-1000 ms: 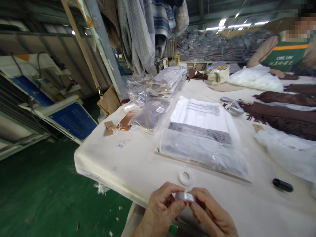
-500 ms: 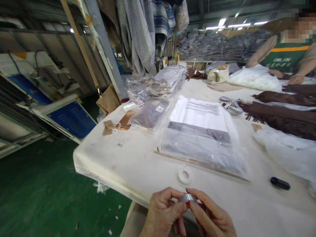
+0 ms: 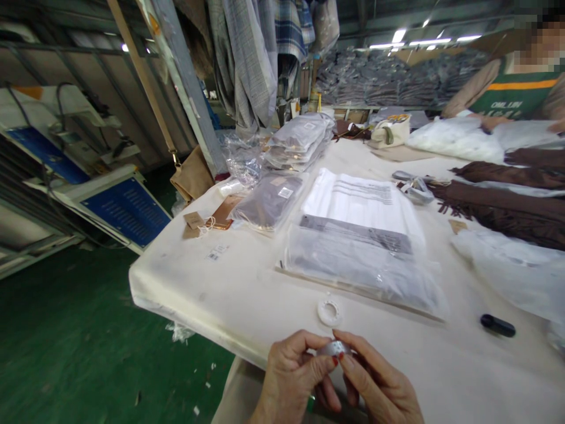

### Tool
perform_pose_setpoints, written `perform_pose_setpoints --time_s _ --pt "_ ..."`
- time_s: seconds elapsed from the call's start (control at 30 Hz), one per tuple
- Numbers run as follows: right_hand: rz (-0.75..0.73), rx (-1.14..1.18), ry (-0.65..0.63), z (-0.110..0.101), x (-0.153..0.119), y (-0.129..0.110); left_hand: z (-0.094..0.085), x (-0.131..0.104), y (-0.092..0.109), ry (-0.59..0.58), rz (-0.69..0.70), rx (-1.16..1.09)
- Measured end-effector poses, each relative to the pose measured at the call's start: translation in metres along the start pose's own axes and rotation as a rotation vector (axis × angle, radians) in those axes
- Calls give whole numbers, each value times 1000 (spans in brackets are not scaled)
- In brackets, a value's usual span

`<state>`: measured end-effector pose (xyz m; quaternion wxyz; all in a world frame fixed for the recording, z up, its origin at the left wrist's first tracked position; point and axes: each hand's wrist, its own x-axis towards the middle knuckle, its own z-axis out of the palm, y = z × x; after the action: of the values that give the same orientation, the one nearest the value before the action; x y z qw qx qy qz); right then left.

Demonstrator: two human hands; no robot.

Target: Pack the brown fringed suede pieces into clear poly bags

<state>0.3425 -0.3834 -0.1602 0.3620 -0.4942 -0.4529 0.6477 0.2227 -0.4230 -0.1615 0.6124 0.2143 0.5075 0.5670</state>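
Fingers of both hands are pinched on a small shiny silver-grey tape roll right at the near edge of the cream padded counter, left hand gripping it from one side with thumb and forefinger, right hand from the other, fingertips almost meeting over it. Just beyond that a flat white plastic ring lies on the counter, and off to the right a little black oblong pen-like object. Further back there's a clear plastic bag with a folded grey garment, a smaller bagged dark grey garment beside it, brown paper hang tags to the left, then a stack of bagged garments. Long brown fringed fabric lies to the right, and a person in a green vest is working at the far end
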Motion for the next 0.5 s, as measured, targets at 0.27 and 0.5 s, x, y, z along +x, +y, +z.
perform_pose_setpoints --time_s 0.27,0.5 --pt "12 26 -6 -2 3 4 1 1 0 35 -11 33" --pt "-6 39 -37 -5 3 6 1 3 -4 40 2 30"
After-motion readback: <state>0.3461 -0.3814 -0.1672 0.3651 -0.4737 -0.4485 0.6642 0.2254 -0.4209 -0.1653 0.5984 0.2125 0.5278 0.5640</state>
